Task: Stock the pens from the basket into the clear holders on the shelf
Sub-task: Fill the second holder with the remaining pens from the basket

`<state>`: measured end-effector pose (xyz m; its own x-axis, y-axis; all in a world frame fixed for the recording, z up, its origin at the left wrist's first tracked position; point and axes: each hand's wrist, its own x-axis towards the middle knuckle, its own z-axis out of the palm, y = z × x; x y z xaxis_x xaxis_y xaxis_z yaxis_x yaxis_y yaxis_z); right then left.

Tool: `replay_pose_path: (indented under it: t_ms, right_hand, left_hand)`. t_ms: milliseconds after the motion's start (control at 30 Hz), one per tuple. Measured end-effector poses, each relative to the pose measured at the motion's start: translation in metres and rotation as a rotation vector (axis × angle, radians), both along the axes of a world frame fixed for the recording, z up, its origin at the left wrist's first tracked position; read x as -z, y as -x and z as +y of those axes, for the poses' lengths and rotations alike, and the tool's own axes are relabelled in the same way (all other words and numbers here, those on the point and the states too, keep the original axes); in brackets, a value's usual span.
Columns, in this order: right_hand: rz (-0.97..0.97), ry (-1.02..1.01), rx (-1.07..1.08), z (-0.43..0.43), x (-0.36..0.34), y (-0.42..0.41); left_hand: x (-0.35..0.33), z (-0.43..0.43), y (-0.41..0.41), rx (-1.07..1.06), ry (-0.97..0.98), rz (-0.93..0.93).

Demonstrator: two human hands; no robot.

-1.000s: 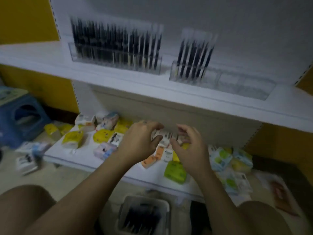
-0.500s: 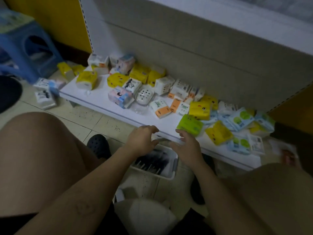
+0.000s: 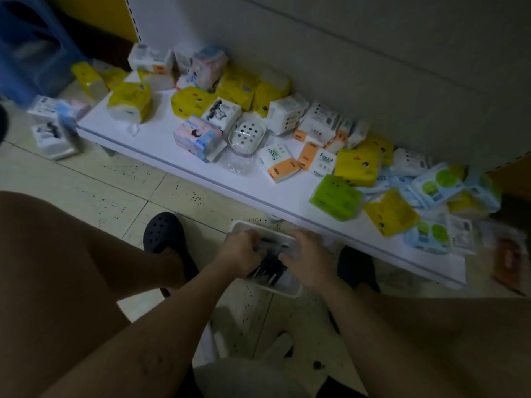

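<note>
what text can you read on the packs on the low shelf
"Facial" on the white-and-orange tissue pack, in green.
"Facial", turned sideways, on the white tissue pack next to it.
Smaller print beneath both words is too small to read.
Print and barcodes on every other pack are too blurred to read.

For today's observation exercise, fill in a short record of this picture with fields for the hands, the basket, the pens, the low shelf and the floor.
left hand: inside the basket, on the pens; grip unclear
right hand: inside the basket, on the pens; grip unclear
basket: white, on the floor before the low shelf
pens: dark, lying loose in the basket
low shelf: white, strewn with tissue packs
floor: pale speckled tiles
clear holders: out of view
</note>
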<state>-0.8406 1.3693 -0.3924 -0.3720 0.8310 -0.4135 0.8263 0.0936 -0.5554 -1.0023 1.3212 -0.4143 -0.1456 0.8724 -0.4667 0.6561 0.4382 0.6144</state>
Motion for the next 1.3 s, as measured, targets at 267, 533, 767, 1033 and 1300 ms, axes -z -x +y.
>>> replay_pose_path:
  t_ms: [267,533,767,1033,1300]
  right_hand:
    - [-0.095,0.263,-0.026,0.027,0.067,0.017]
    - [-0.056,0.401,0.040,0.020,0.111,0.032]
    - [-0.058,0.516,0.173,0.020,0.115,0.024]
    - [-0.020,0.618,0.304,0.006,0.131,0.028]
    - [-0.060,0.584,0.320,-0.003,0.152,0.016]
  left_hand:
    - [0.075,0.011,0.016,0.027,0.206,0.015]
    - [0.159,0.012,0.007,0.111,0.370,0.037]
    - [0.189,0.015,0.003,0.152,0.393,0.100]
    - [0.199,0.017,0.002,0.129,0.372,0.120]
    - [0.192,0.012,-0.005,0.257,0.382,0.275]
